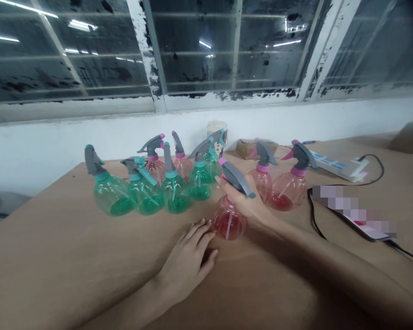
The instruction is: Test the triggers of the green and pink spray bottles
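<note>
**Trainer:** State the working layout.

**Operator:** The table (89, 261) carries everything. My landmark is the held pink spray bottle (230, 227). The row of green bottles (175, 197) stands to its left and beyond it; two pink bottles (183, 167) (154, 170) stand behind that row. Two more, the near-right pink bottle (262, 183) and the far-right pink bottle (289, 190), stand to its right.

**Trainer:** State the grip.

**Operator:** My right hand (249, 201) is closed around the upper part of the landmark, just below its grey sprayer head (237, 176). My left hand (186, 259) is released, palm down on the table, fingertips at the landmark's lower left side. I cannot tell whether they touch it or rest just beside it.

**Trainer:** Specify correct handling.

**Operator:** I judge that the rounded body could roll or tip if pushed low, so I control it from the neck and keep the left fingertips as a light side guard. I hold my forearm clear of the near-right bottle. I apply no load to the head; the trigger is hidden by my fingers, so I cannot confirm its position. I keep the pink nozzle (222, 162) directed away from me, and squeeze only enough to prevent the pink collar (230, 198) from twisting.
</note>
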`<state>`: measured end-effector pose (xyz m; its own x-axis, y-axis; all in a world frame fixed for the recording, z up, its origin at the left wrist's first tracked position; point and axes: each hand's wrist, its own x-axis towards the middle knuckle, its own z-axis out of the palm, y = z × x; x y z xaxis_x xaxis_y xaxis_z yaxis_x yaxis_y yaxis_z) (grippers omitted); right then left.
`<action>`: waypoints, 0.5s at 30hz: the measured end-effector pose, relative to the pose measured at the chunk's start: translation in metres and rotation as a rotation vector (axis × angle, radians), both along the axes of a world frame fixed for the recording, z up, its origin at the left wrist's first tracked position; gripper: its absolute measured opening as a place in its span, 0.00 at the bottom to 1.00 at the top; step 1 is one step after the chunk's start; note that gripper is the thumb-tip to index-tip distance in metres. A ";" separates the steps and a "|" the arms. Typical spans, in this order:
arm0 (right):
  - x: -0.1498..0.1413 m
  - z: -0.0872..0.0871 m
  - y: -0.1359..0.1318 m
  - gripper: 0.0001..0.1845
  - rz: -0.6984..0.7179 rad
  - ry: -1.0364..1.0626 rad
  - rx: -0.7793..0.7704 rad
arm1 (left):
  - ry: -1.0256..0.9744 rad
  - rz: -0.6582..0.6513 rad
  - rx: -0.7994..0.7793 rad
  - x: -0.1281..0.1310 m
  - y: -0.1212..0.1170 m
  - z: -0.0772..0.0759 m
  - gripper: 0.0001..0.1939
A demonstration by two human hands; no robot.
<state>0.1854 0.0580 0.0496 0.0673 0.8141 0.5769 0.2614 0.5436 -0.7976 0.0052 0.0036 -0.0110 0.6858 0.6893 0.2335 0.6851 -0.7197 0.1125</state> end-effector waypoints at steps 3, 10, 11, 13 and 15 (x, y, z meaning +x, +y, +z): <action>0.001 0.000 0.001 0.11 0.024 -0.016 0.011 | -0.003 0.000 -0.009 0.000 0.000 -0.001 0.18; 0.006 -0.008 0.007 0.11 0.050 -0.019 0.009 | -0.029 -0.002 -0.013 -0.001 0.000 -0.002 0.17; 0.006 -0.009 0.008 0.12 0.032 -0.006 0.012 | -0.031 0.001 -0.014 -0.001 0.000 -0.003 0.17; 0.004 -0.010 0.009 0.12 -0.012 0.010 0.031 | -0.042 0.006 -0.012 -0.001 -0.001 -0.004 0.16; 0.002 -0.010 0.012 0.13 -0.072 0.014 0.046 | -0.059 0.005 -0.012 -0.001 -0.001 -0.005 0.16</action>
